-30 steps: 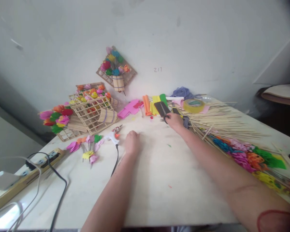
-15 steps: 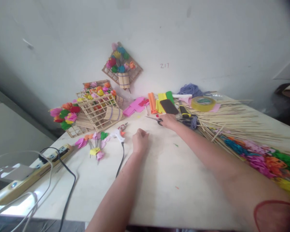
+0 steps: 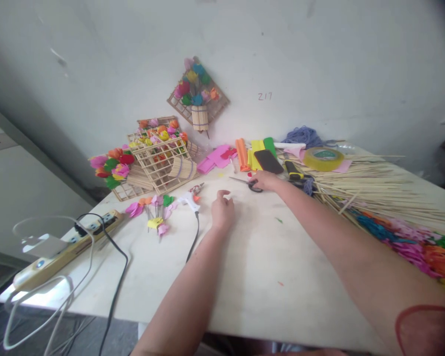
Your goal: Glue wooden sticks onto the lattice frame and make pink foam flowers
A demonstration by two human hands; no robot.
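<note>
Curling loosely near the glue gun [image 3: 190, 200], the left hand [image 3: 223, 212] shows a gap between thumb and forefinger, wider than half a second ago; past it, the right hand [image 3: 265, 181] has fingers at the scissors [image 3: 255, 187], how firmly I cannot tell; these lie beyond the left hand's fingertips, long axis nearly sideways, tips pointing left and slightly away; crowding the space just behind are the phone [image 3: 268, 161], a yellow-and-black tool [image 3: 292, 170] and rolled coloured paper [image 3: 242, 155], with tape [image 3: 311, 161] to the right and purple twine [image 3: 302, 137] farther back
</note>
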